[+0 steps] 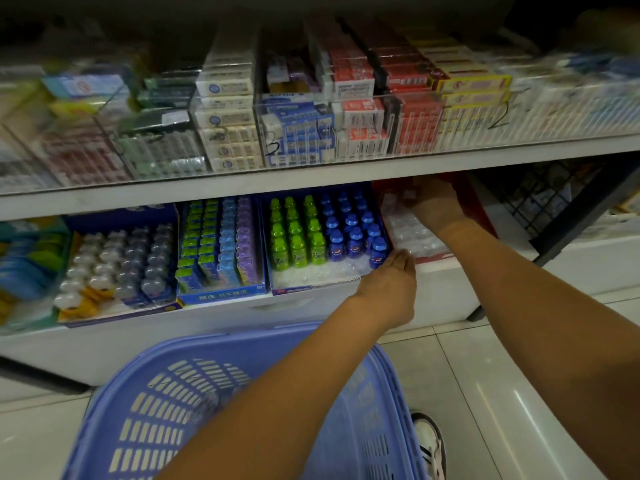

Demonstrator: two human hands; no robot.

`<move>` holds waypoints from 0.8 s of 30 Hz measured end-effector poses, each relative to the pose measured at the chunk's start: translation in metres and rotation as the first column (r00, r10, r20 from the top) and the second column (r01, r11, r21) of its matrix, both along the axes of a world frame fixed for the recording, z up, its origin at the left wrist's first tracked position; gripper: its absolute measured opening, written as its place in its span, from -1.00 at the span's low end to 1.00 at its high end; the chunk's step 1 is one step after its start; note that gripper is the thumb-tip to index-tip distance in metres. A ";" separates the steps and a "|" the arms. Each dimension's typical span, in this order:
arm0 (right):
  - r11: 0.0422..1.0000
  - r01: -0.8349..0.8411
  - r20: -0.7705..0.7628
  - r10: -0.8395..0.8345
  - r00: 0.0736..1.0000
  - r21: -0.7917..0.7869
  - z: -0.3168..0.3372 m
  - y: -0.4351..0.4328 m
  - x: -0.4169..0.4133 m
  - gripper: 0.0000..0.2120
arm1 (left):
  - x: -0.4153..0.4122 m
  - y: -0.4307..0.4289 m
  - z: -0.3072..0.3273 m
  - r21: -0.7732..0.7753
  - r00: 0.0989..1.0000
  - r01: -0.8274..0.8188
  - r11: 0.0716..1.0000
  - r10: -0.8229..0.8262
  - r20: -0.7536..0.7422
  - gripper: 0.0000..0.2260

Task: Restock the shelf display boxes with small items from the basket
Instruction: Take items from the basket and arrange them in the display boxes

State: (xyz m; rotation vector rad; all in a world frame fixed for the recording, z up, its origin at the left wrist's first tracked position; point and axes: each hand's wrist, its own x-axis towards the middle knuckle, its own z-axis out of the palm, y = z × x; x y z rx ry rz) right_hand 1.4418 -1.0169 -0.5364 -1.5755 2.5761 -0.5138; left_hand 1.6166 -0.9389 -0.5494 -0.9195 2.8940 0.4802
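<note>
Status, near to far:

1. Basket (166, 410): the visible part of its interior shows no stock. The left forearm hides the rest, so the remaining supply cannot be confirmed.
2. Left hand (388, 285): the fingers (401, 263) are straight and held together, grasping nothing. The tips touch the near left corner of the red display box (479, 211), apparently to steady it.
3. Blue display box (298, 291), just left of the red one: rows of green and blue bottles (313, 233) fill it, but the nearest row of slots is vacant. Judgement: this box needs topping up.
4. Red display box: small clear items (412, 239) lie in rows on the lower shelf. This is the box being filled.
5. Right hand (438, 204): it reaches to the far end of the red box, under the upper shelf. The fingers bend down over the clear items; whether they grasp one cannot be determined.
</note>
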 end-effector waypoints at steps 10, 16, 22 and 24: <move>0.760 -0.509 0.522 0.265 0.810 0.404 0.014 0.077 0.152 -0.69 | 0.179 0.040 -0.098 0.312 0.730 -0.504 0.805 0.591 -0.343 -0.90; 0.583 -0.584 0.403 0.422 0.812 0.565 -0.149 0.114 0.283 -0.76 | 0.283 0.033 -0.188 0.406 0.528 -0.792 0.455 0.845 0.082 -0.79; 0.598 -0.573 0.281 0.514 0.810 0.560 -0.249 0.114 0.309 -0.52 | 0.277 0.023 -0.228 0.316 0.529 -0.836 0.450 0.814 0.240 -0.68; 0.591 -0.566 0.253 0.529 0.810 0.575 -0.263 0.114 0.312 -0.53 | 0.271 0.024 -0.236 0.291 0.538 -0.836 0.466 0.802 0.259 -0.67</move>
